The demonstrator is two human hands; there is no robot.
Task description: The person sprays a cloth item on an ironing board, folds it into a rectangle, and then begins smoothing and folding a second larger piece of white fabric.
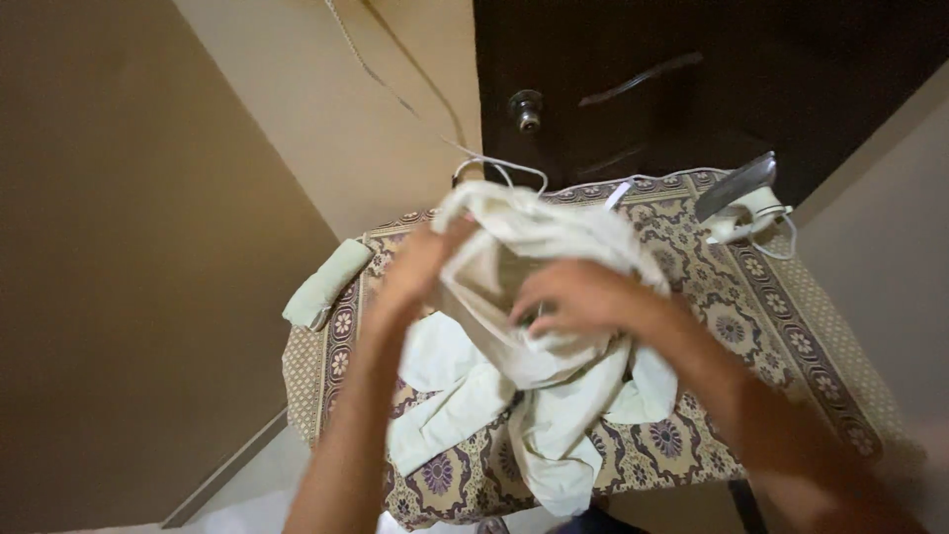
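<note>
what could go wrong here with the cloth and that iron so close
The white electric iron rests at the far right corner of the patterned cloth-covered table, its white cord looped beside it; a swing of the crumpled cream cloth garment, gripped by the left hand and right hand, might snag it. Part of the garment also hangs over the near edge and may slide off.

Home: iron [743,203], cloth-covered table [791,336], door [712,89]
</note>
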